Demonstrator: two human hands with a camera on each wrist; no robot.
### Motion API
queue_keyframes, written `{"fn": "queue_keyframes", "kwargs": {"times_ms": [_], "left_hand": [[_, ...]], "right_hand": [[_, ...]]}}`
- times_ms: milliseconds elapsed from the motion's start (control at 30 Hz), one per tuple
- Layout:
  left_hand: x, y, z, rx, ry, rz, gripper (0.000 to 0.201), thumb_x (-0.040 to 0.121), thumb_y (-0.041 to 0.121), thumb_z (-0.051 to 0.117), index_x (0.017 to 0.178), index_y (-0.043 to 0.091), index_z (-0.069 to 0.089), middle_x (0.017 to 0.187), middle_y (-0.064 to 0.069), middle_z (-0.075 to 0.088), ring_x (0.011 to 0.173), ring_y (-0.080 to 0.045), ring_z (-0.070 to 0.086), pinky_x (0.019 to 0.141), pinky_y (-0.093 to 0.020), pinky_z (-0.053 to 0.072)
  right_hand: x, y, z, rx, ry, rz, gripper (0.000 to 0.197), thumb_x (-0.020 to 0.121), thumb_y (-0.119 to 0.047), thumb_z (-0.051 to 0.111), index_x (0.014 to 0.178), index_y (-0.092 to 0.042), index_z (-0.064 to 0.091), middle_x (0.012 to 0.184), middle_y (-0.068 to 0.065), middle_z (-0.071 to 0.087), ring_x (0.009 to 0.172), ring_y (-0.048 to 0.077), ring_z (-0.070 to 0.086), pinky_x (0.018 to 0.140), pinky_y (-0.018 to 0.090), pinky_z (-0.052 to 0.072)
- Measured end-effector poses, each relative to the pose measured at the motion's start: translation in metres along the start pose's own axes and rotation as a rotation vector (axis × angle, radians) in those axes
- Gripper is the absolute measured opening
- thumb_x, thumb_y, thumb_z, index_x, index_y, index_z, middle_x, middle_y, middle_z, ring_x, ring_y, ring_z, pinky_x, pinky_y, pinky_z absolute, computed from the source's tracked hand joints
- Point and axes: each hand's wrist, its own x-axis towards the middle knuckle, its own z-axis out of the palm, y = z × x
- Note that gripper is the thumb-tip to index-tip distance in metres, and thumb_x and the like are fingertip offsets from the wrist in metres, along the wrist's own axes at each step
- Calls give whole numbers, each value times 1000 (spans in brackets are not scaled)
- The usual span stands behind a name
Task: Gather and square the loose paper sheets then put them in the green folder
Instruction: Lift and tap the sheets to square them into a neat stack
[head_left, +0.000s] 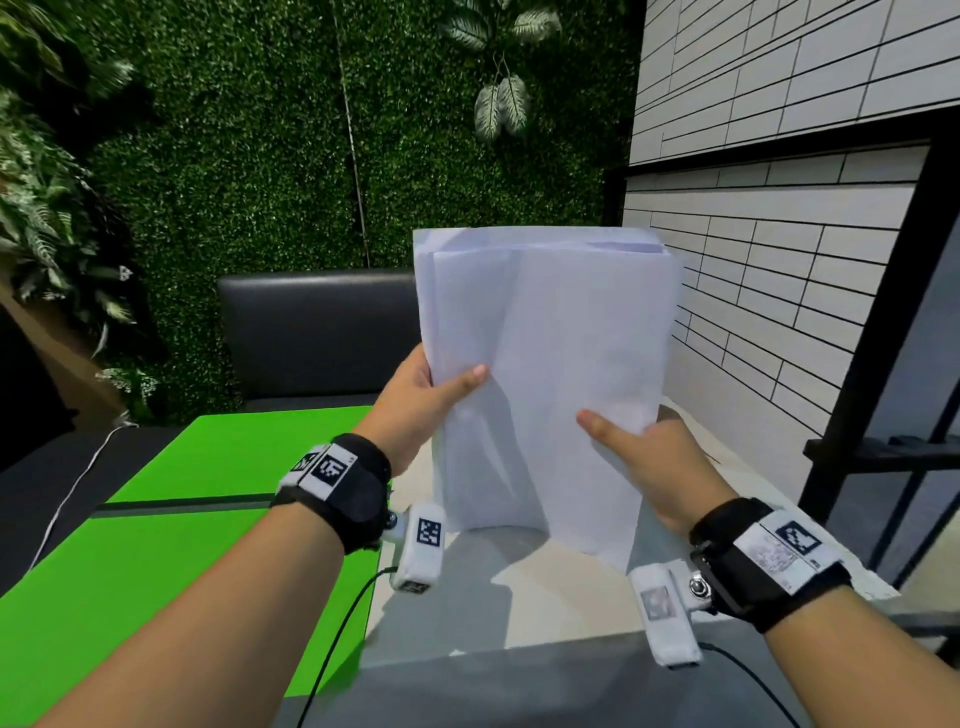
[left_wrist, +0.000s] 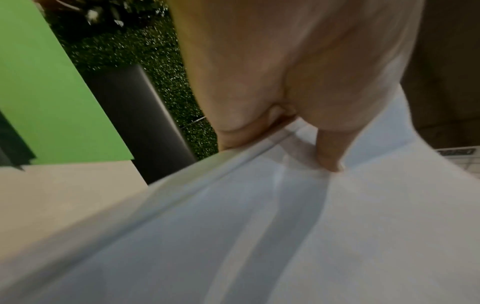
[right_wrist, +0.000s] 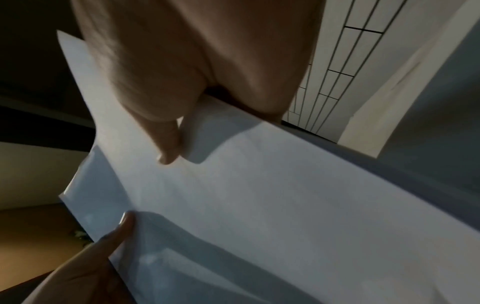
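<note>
Head view | your left hand (head_left: 415, 410) and right hand (head_left: 660, 462) each pinch the paper sheets (head_left: 550, 374) upright over the tabletop (head_left: 519, 608) | top edges uneven: gathered, not squared | green folder (head_left: 171, 530) open at 9 o'clock, awaiting the sheets

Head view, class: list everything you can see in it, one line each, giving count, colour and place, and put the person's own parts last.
paper sheets: one stack, white, held upright over the table, top edges uneven
green folder: one, bright green, open flat on the table's left
table: one, pale top, under the stack
bench seat: one, black, behind the table
plant wall: one, green, at the back
tiled wall: one, white, on the right
wrist straps: two, black with white tags
hands: left hand and right hand, each gripping a side of the stack
</note>
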Motion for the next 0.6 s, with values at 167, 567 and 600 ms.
{"fn": "queue_keyframes", "kwargs": {"times_ms": [167, 567, 600], "left_hand": [[2, 20, 9, -13, 91, 123, 43, 103, 17, 74, 142, 11, 58, 136, -11, 75, 124, -35, 73, 101, -53, 62], [-28, -7, 14, 2, 148, 43, 39, 105, 20, 72, 139, 13, 53, 134, -5, 74, 118, -18, 75, 98, -42, 64], [-27, -5, 15, -8, 182, 40, 42, 103, 21, 74, 136, 10, 51, 132, -7, 74, 113, -16, 76, 96, -43, 65]], "right_hand": [[11, -6, -3, 6, 99, -44, 57, 78, -46, 94, 100, 3, 78, 103, 24, 79, 84, 24, 73, 90, 59, 62], [-1, 5, 7, -16, 126, -76, 12, 90, -25, 86, 96, -19, 78, 92, -12, 83, 86, 5, 78, 77, 22, 56], [-2, 4, 9, 10, 143, -73, 14, 89, -24, 87, 98, -17, 79, 92, -10, 84, 87, 7, 80, 80, 26, 59]]}}
